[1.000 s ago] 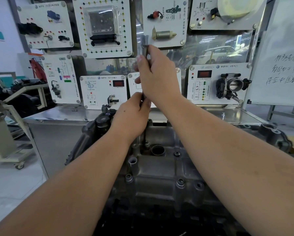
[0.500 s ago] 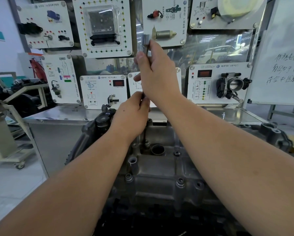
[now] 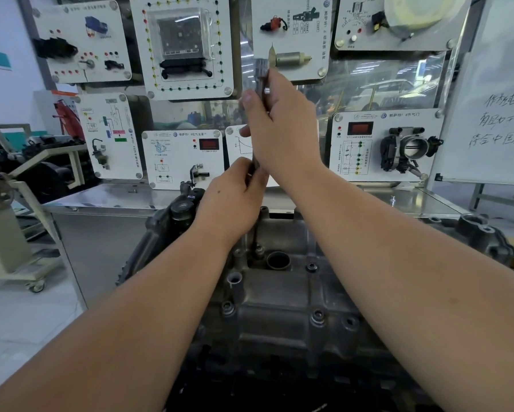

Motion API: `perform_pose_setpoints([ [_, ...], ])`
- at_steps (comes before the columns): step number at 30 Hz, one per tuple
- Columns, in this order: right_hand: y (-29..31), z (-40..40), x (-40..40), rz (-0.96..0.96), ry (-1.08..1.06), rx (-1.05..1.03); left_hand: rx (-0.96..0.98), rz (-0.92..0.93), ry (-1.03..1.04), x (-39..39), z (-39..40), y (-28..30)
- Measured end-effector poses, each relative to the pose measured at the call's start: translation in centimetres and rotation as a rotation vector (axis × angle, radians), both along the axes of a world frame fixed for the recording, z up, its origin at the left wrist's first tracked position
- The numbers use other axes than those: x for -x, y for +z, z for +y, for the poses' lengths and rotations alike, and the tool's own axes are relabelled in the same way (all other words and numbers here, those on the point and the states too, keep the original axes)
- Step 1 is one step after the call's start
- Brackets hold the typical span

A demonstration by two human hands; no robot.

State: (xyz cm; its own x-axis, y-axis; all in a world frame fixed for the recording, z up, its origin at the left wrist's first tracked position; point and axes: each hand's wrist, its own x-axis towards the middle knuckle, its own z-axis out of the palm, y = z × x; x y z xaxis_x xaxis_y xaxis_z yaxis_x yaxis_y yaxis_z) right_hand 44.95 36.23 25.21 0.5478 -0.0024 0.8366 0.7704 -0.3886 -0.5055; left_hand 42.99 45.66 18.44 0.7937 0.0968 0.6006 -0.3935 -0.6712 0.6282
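Two hands grasp one long metal tool (image 3: 261, 69) that stands almost upright. The right hand (image 3: 282, 129) is curled round its upper shaft just under the ribbed head, and the left hand (image 3: 234, 200) is wrapped round the shaft lower down, close beneath the right. Below the left hand the thin shaft runs down to a bolt on the top of a grey engine casting (image 3: 279, 298), just beside a round opening (image 3: 278, 260) whose inside is too dark to read. More bolt heads dot the casting nearer the person than the hands. Beyond the hands, a steel table (image 3: 115, 200) carries a row of white training panels. One to the right of the hands bears a throttle body (image 3: 410, 148). One above and to the left of them has a clear plastic case (image 3: 179, 34) with a circuit board inside. Far to the right of the hands stands a whiteboard (image 3: 493, 114) with handwriting. Well to the left of them, a pale wheeled stand (image 3: 8, 248) rests on the light workshop floor (image 3: 26, 322).
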Motion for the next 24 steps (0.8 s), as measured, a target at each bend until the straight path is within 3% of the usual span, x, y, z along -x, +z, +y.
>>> perform_pose_setpoints([
  [7,-0.18,0.17,0.38,0.023,0.105,-0.032,-0.024,-0.007,0.019,0.23,0.1,0.14],
  [12,-0.02,0.17,0.47,-0.045,0.039,-0.011,-0.014,-0.016,0.026,0.12,0.1,0.05],
  [24,-0.17,0.24,0.14,0.024,0.067,-0.016,-0.052,0.002,0.049,-0.16,0.19,0.04],
])
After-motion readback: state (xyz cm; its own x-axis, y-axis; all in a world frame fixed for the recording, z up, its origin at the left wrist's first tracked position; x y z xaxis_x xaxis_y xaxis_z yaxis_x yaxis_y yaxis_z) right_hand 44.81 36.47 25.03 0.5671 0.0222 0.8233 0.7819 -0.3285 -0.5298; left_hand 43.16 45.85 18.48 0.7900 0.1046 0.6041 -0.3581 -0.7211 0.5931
